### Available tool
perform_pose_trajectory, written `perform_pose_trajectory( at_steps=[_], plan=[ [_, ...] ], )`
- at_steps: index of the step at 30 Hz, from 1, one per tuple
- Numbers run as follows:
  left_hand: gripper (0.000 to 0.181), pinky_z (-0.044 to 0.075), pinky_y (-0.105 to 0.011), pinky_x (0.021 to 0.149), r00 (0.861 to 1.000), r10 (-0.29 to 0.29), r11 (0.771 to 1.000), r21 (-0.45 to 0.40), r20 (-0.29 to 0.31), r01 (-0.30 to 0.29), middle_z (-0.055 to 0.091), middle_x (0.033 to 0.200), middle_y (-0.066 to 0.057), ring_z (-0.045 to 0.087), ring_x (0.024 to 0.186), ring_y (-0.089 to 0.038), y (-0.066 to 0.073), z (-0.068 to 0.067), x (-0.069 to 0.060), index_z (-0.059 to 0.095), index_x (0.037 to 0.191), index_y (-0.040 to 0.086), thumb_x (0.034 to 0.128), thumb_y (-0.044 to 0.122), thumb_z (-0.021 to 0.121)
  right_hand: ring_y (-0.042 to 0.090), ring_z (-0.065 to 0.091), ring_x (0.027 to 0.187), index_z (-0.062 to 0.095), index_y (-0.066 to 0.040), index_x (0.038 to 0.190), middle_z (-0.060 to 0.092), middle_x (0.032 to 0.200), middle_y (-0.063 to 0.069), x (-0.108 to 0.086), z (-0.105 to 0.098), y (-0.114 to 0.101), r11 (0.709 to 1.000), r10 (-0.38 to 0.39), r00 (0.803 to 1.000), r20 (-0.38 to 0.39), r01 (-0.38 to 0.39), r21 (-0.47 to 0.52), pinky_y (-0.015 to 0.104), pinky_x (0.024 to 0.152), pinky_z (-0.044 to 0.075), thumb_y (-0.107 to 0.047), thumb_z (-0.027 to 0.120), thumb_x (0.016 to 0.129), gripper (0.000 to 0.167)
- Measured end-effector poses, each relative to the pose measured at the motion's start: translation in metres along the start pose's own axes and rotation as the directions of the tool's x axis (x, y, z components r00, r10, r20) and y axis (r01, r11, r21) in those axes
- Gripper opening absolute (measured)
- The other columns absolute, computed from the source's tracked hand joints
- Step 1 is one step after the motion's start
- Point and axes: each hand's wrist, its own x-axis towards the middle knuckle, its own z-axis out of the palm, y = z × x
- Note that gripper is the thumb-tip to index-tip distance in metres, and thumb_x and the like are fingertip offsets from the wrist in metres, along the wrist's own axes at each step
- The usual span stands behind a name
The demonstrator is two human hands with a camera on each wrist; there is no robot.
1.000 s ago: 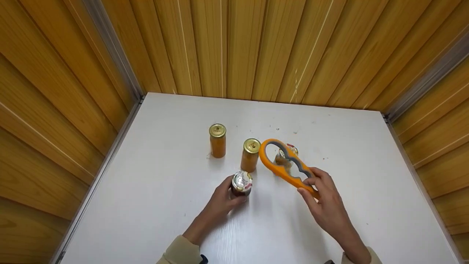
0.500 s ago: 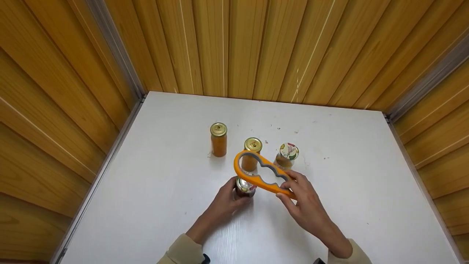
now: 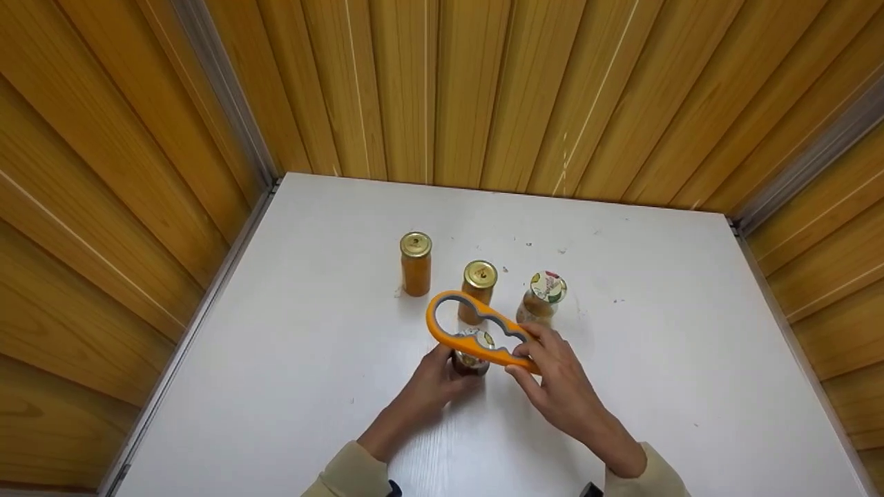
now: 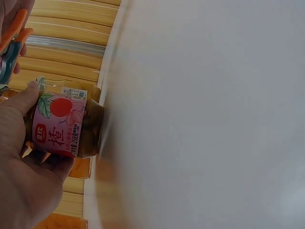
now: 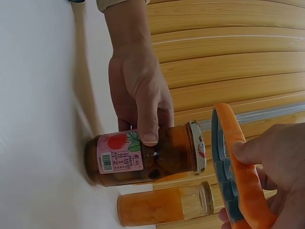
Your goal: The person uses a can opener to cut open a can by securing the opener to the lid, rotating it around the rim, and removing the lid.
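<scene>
My left hand [image 3: 431,386] grips a dark glass jar [image 5: 164,155] with a pink fruit label [image 4: 58,124] and a patterned white lid [image 5: 198,147]. The jar stands upright on the table. My right hand [image 3: 558,383] holds an orange jar opener [image 3: 449,339] with a grey toothed inner edge, fingers and thumb round its handle end. In the head view the opener's frame passes over the jar and partly hides its lid. From the right wrist view, the opener is apart from the lid, just above it.
Two orange-filled jars with gold lids, one at the back left [image 3: 416,266] and one behind the held jar [image 3: 479,276], stand on the white table [image 3: 311,310]. A jar with a floral lid [image 3: 548,286] is to the right. Wood-panelled walls [image 3: 456,90] enclose the table; small crumbs lie behind.
My right hand has carried the jar opener leftward, from near the floral-lidded jar to over the held jar. My left hand keeps its grip, with the jar slightly lower and farther right in view.
</scene>
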Motion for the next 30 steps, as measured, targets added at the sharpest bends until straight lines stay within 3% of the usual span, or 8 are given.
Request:
perform_pose_trajectory(
  at_steps=[11, 18, 25, 28, 30],
  plan=[
    [0.063, 0.025, -0.050, 0.123, 1.000, -0.027, 1.000, -0.003, -0.008, 0.027, 0.050, 0.146, 0.021, 0.041, 0.141, -0.008, 0.001, 0.002, 0.002, 0.048, 0.144, 0.043, 0.0921, 0.030, 0.081, 0.028, 0.055, 0.121, 0.068, -0.017, 0.098, 0.057, 0.142, 0.009, -0.001, 0.009, 0.005, 0.998, 0.057, 0.996, 0.061, -0.057, -0.012, 0.048, 0.099, 0.046, -0.018, 0.082, 0.091, 0.016],
    [0.056, 0.029, -0.048, 0.121, 1.000, 0.015, 0.999, -0.029, 0.003, -0.015, 0.055, 0.141, 0.019, 0.048, 0.133, -0.009, -0.001, 0.000, 0.002, 0.052, 0.142, 0.041, 0.0931, 0.032, 0.079, 0.026, 0.054, 0.123, 0.068, -0.018, 0.100, 0.056, 0.142, 0.007, -0.001, 0.011, 0.004, 0.999, 0.043, 0.995, 0.093, -0.042, -0.007, 0.048, 0.101, 0.045, -0.019, 0.080, 0.092, 0.015],
    [0.056, 0.030, -0.051, 0.119, 0.999, 0.047, 0.998, -0.052, 0.007, -0.047, 0.057, 0.141, 0.014, 0.047, 0.136, -0.012, -0.003, 0.001, 0.002, 0.052, 0.143, 0.036, 0.0937, 0.035, 0.078, 0.029, 0.052, 0.131, 0.067, -0.017, 0.106, 0.054, 0.147, 0.012, 0.000, 0.006, 0.002, 0.991, -0.038, 0.986, 0.162, 0.059, -0.124, 0.049, 0.105, 0.043, -0.024, 0.076, 0.096, 0.016],
    [0.057, 0.030, -0.051, 0.119, 0.999, 0.044, 0.997, -0.064, 0.013, -0.043, 0.055, 0.143, 0.014, 0.045, 0.137, -0.012, -0.003, 0.001, 0.002, 0.051, 0.145, 0.036, 0.0942, 0.034, 0.078, 0.031, 0.049, 0.136, 0.067, -0.015, 0.108, 0.052, 0.148, 0.015, 0.001, 0.004, 0.002, 0.967, -0.107, 0.977, 0.182, 0.145, -0.207, 0.051, 0.108, 0.043, -0.026, 0.076, 0.095, 0.019],
    [0.057, 0.029, -0.050, 0.120, 0.999, 0.031, 0.997, -0.068, 0.020, -0.030, 0.054, 0.144, 0.015, 0.044, 0.138, -0.011, -0.003, 0.001, 0.002, 0.051, 0.145, 0.037, 0.0943, 0.035, 0.077, 0.031, 0.051, 0.130, 0.068, -0.015, 0.108, 0.054, 0.142, 0.015, 0.002, 0.004, 0.003, 0.943, -0.153, 0.971, 0.185, 0.200, -0.266, 0.049, 0.104, 0.045, -0.028, 0.077, 0.094, 0.021]
  ],
)
